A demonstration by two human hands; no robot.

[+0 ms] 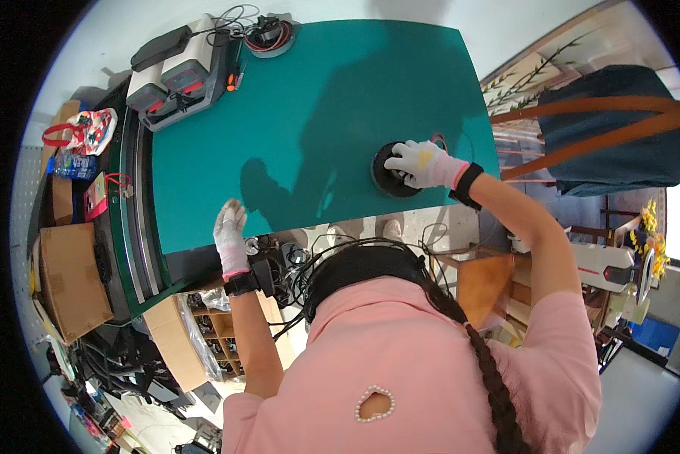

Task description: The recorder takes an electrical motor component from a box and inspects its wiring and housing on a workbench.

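Note:
My right hand (424, 164), in a white glove with a yellow mark on its back, has its fingers bent onto a round black object (385, 175). That object rests on the green tabletop (294, 91) near the front edge, and its exact kind is not clear. A reddish-brown loop (439, 139) shows just beyond the hand. At the table's front left edge is my left hand (231, 231), also gloved in white, its fingers stretched out and holding nothing. Black bands sit on both wrists.
Grey-white devices (177, 68) stand at the table's far left beside an orange-handled tool (231, 82). A spool of coiled wire (269, 36) lies behind them. Metal rails (139, 204) and a cardboard box (73, 280) border the left. A chair with dark cloth (612, 129) stands right.

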